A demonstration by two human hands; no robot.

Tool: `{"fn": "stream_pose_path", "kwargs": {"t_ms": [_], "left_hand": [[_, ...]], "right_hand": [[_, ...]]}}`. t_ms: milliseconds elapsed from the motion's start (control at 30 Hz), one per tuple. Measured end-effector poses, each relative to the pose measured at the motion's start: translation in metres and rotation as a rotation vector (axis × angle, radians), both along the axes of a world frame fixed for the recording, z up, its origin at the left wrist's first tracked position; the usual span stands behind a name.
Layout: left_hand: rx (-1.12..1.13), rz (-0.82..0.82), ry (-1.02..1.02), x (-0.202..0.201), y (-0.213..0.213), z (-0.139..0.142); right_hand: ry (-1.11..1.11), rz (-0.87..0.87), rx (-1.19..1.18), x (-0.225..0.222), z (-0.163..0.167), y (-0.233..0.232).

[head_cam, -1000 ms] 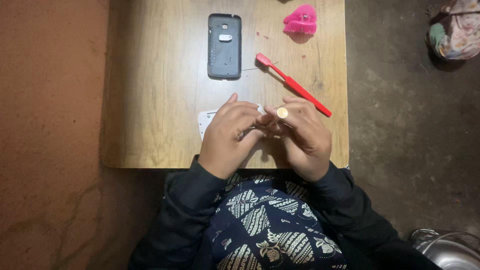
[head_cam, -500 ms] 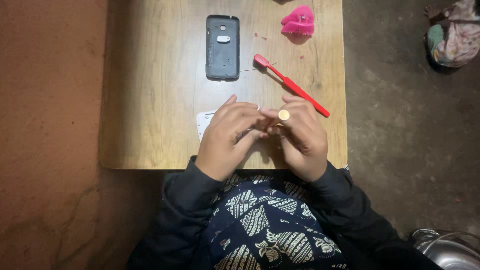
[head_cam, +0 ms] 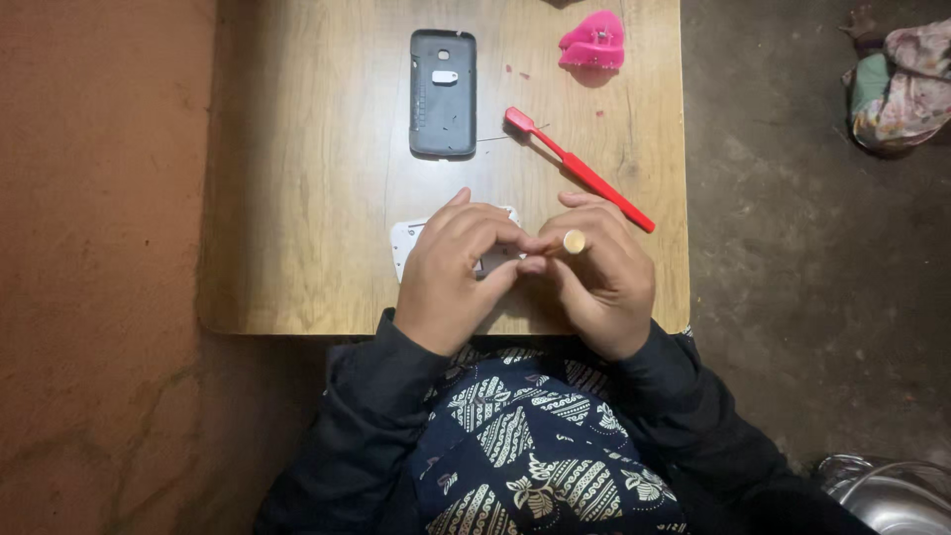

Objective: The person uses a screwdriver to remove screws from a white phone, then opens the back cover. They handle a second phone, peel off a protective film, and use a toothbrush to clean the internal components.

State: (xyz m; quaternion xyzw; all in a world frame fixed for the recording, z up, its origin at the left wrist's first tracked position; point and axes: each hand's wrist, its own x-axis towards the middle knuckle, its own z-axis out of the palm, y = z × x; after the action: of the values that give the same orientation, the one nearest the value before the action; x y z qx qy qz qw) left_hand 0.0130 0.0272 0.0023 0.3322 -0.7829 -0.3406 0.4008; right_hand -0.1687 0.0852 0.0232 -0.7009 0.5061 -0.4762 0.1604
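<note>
You are sitting at a small pale wooden table (head_cam: 297, 198) in what looks like a plain home or makeshift repair corner, with a bare, rough grey concrete floor (head_cam: 792, 297) to the right of your hands. Beyond them lie a dark plastic phone back cover (head_cam: 443, 92) and a red toothbrush (head_cam: 580, 169). A crumpled patterned cloth bundle (head_cam: 903, 86) and a shiny steel bowl (head_cam: 892, 495) sit on the floor, far right.

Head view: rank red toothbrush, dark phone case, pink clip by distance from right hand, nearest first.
From the right hand:
1. Red toothbrush, just above it, handle end nearly at the fingers.
2. Dark phone case, up and to the left.
3. Pink clip, at the table's far edge.
</note>
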Motion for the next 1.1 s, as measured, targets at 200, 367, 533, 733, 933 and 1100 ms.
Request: {"fn": "stream_pose_path", "kwargs": {"t_ms": [200,367,533,733,933,1100], "left_hand": [[-0.021,-0.053,0.011,0.0026,-0.0023,-0.0036],[-0.026,-0.004,0.009,0.0001,-0.0010,-0.0040],[0.018,0.001,-0.009,-0.0009,-0.0001,-0.0026],[-0.037,-0.036,0.002,0.0006,-0.0021,-0.0038],[-0.027,-0.013,-0.021,-0.0013,-0.0003,-0.0028],[0.017,-0.005,-0.010,-0.0016,0.0001,0.0007]], "right_hand": [[0.014,-0.011,0.010,0.0007,0.0046,0.0040],[-0.022,0.025,0.030,0.0006,0.0068,0.0021],[0.009,0.003,0.003,-0.0007,0.0022,0.0025],[0.009,0.000,0.033,-0.0026,0.0011,0.0045],[-0.018,0.035,0.042,-0.0026,0.0043,0.0036],[-0.008,-0.010,0.019,-0.0014,-0.0003,0.0034]]}}
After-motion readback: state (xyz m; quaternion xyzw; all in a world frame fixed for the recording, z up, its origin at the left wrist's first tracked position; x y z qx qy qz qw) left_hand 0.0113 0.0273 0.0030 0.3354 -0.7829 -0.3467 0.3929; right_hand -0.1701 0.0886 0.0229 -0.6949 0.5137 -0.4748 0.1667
